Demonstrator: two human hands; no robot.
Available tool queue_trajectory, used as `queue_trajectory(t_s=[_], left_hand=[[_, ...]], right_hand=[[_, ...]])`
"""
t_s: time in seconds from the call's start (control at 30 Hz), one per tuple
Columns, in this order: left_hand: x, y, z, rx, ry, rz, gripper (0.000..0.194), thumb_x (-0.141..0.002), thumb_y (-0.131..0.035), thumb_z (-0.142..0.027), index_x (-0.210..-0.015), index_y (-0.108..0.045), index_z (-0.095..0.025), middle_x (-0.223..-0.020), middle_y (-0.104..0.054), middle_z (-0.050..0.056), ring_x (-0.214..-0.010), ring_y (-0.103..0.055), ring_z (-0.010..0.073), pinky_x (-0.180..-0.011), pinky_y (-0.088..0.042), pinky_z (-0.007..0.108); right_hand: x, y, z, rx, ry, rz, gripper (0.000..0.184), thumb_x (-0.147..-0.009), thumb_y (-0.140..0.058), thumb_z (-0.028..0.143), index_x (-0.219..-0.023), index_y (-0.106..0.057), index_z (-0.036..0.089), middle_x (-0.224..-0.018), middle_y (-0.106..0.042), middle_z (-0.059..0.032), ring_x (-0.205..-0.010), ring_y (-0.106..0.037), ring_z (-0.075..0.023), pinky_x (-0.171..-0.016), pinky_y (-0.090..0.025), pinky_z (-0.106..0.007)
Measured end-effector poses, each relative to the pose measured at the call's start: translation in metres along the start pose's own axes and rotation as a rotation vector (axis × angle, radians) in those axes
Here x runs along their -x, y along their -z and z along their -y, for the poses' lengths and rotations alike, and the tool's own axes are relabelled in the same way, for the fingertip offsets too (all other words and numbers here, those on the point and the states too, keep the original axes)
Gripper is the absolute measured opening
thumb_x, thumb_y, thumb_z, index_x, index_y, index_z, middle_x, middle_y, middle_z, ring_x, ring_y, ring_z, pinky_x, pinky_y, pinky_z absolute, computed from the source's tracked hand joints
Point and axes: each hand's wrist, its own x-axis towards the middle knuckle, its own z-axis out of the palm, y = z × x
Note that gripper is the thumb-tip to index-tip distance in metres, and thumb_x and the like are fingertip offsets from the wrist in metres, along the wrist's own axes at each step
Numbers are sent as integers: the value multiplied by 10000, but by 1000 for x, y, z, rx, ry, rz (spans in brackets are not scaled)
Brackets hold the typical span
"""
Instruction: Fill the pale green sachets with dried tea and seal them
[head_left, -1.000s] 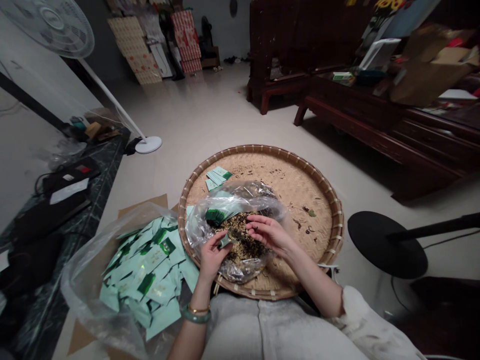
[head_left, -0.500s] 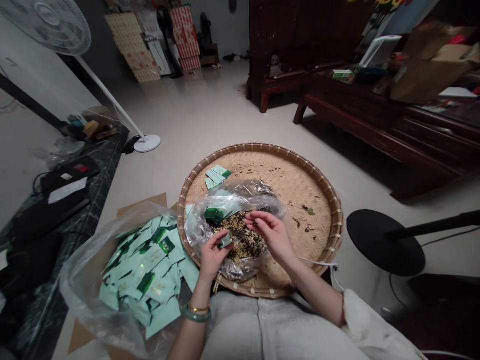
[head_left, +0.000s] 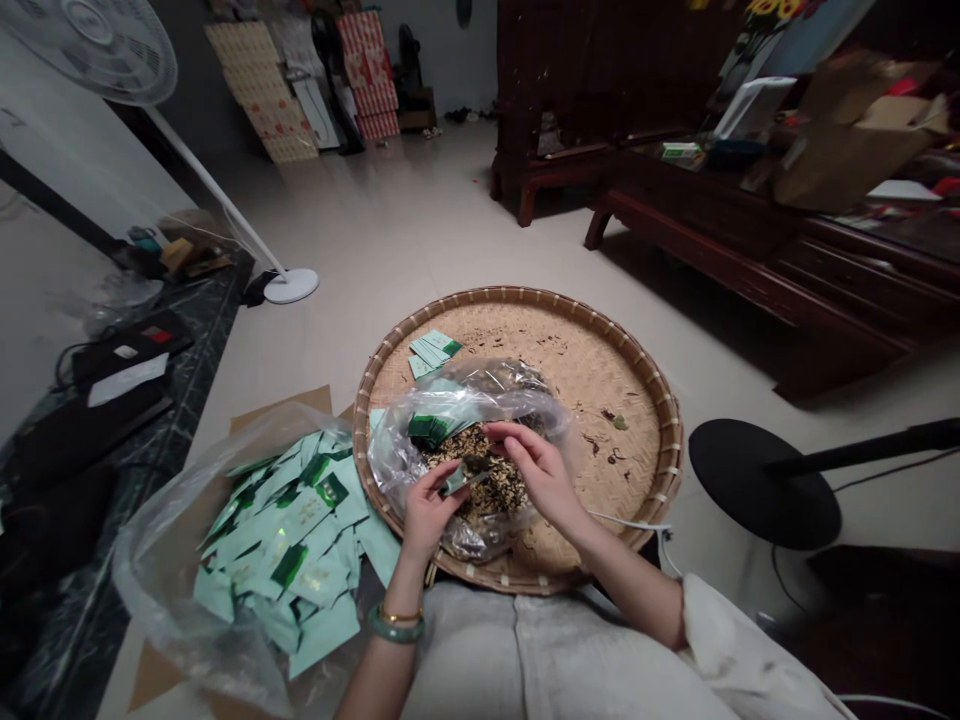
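The left hand (head_left: 427, 512) pinches a mint-green sachet (head_left: 454, 482) above loose tea (head_left: 469, 450) in a clear plastic bag (head_left: 457, 390), the right hand (head_left: 541, 478) pinched narrowly, possibly empty; a large sachet pile (head_left: 289, 530) lies at the round bamboo tray's (head_left: 517, 297) 8 o'clock, a small stack (head_left: 431, 350) at 11 o'clock.

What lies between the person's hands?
Head view: dried tea-like flakes in a clear plastic bag lie between the left hand and right hand.

The round woven bamboo tray (head_left: 600, 350) is rough and matt, with pale natural fibre. The clear thin plastic bag (head_left: 397, 450) looks glossy and crinkled. The pale green paper sachets (head_left: 307, 530) are smooth, with a little shine on the dark green labels. The dark red wooden bench (head_left: 697, 215) is polished, and the pale grey cloth garment (head_left: 585, 650) is soft and matt.
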Motion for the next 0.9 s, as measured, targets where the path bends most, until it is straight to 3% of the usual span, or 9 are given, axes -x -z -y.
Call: queue_trajectory(t_s=[0.13, 0.3, 0.4, 0.5, 0.63, 0.7, 0.83, 0.9], left_hand=[[0, 4, -2, 200, 90, -51, 443, -491, -839, -204, -904, -686, -152, -871, -731, 53, -822, -676, 183, -812, -524, 317], [7, -1, -10, 386, 157, 8, 438, -489, -851, -199, -882, -664, -156, -835, -730, 43, -777, -687, 193, -789, -547, 359], [9, -6, -13, 410, 148, 7, 432, -479, -856, -198, -866, -668, -159, -826, -733, 38, -760, -689, 187, -789, -552, 359], [9, -6, -14, 383, 130, 16, 435, -471, -858, -191, -865, -678, -154, -817, -734, 36, -738, -686, 170, -770, -557, 328], [6, 1, -12, 320, 107, 1, 444, -485, -850, -210, -892, -680, -153, -817, -734, 41, -733, -683, 170, -754, -558, 324], [4, 4, -9, 289, 96, -16, 455, -472, -851, -206, -893, -684, -159, -828, -733, 35, -747, -681, 166, -772, -551, 324], [1, 5, -2, 208, 67, -44, 460, -459, -848, -202, -892, -698, -155, -881, -729, 54, -830, -678, 186, -847, -519, 341], [0, 4, 0, 158, 51, -36, 455, -464, -845, -212, -892, -704, -146, -909, -727, 72, -868, -672, 203, -877, -502, 359]], right_hand=[[2, 13, -17, 142, -50, 7, 239, -872, -495, 310, -1036, -640, 214, -1018, -658, -70, -809, -648, -177, -635, -545, -286], [6, 19, -37, 614, 111, 199, 231, -879, -463, 168, -1031, -634, 196, -988, -654, -70, -907, -616, -172, -824, -481, -303], [2, 13, -51, 964, 64, 379, 225, -881, -488, 169, -1063, -618, 187, -975, -628, -80, -911, -602, -178, -806, -461, -277], [-6, 3, -64, 1150, -22, 460, 187, -882, -504, 193, -1019, -633, 185, -934, -612, -78, -892, -599, -184, -763, -451, -257], [-13, 3, -74, 1113, -52, 462, 170, -873, -506, 148, -874, -675, 163, -879, -639, -74, -845, -613, -172, -752, -452, -251], [-14, 10, -69, 982, -1, 388, 159, -862, -530, 150, -865, -687, 165, -854, -661, -66, -817, -620, -167, -752, -464, -261], [-12, 21, -32, 568, 171, 72, 137, -845, -583, 256, -860, -704, 192, -835, -679, -59, -768, -624, -175, -678, -498, -287], [-11, 20, -6, 454, 239, 10, 148, -843, -590, 289, -874, -709, 206, -838, -676, -62, -768, -622, -176, -641, -504, -280]])
